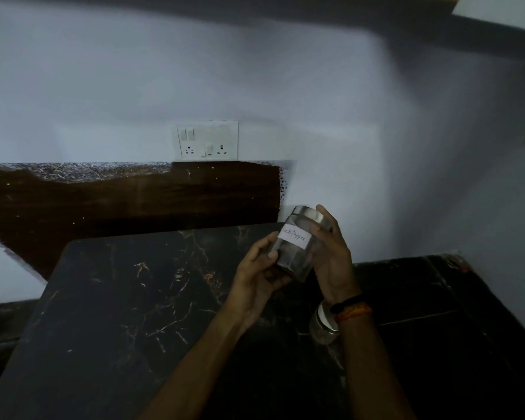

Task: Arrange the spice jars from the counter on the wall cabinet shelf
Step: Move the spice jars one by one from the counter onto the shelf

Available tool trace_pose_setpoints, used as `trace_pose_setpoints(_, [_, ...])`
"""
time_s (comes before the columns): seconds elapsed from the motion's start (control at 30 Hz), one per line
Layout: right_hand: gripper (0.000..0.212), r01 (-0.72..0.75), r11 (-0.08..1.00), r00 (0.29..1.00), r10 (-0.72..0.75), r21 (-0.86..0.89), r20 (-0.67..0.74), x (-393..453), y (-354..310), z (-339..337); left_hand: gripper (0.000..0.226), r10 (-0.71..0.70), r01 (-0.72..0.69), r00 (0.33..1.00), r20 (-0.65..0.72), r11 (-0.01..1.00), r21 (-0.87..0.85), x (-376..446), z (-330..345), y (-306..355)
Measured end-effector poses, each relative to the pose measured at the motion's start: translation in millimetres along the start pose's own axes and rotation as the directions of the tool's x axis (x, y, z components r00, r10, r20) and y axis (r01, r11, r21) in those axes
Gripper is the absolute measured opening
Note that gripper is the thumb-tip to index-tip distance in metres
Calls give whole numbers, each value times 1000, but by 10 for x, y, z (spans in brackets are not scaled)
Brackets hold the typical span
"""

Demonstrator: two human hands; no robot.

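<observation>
A glass spice jar (296, 253) with a steel lid and a white label reading "Pepper" is held tilted above the dark marble counter (128, 313). My left hand (255, 277) grips its lower left side. My right hand (331, 253) wraps its right side, fingers over the lid. A second glass jar (323, 324) with a steel lid stands on the counter, partly hidden behind my right wrist. The underside of the wall cabinet (285, 10) shows as a dark band along the top; its shelf is out of view.
A white switch and socket plate (207, 140) sits on the pale wall above a dark brown backsplash (134, 195). The counter turns a corner to the right (437, 313). A pale panel edge (497, 9) shows at the top right.
</observation>
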State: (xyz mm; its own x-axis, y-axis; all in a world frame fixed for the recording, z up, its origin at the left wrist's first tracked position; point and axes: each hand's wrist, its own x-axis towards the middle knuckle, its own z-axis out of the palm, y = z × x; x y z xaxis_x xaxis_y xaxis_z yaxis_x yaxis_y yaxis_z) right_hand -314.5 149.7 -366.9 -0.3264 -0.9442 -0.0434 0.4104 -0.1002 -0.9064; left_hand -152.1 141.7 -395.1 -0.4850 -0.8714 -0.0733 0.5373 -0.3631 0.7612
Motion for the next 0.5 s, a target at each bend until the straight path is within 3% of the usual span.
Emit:
trace_pose_setpoints(0.23, [63, -19, 996, 991, 6, 92, 137, 62, -166, 90, 71, 33, -34, 996, 86, 999, 14, 45, 77, 84])
trace_pose_setpoints(0.33, [63, 0, 998, 987, -11, 66, 158, 128, -272, 181, 74, 60, -63, 992, 112, 998, 21, 104, 138, 173])
trace_pose_setpoints(0.5, [45, 93, 996, 981, -90, -12, 175, 306, -519, 314, 76, 121, -128, 984, 127, 991, 49, 261, 290, 363])
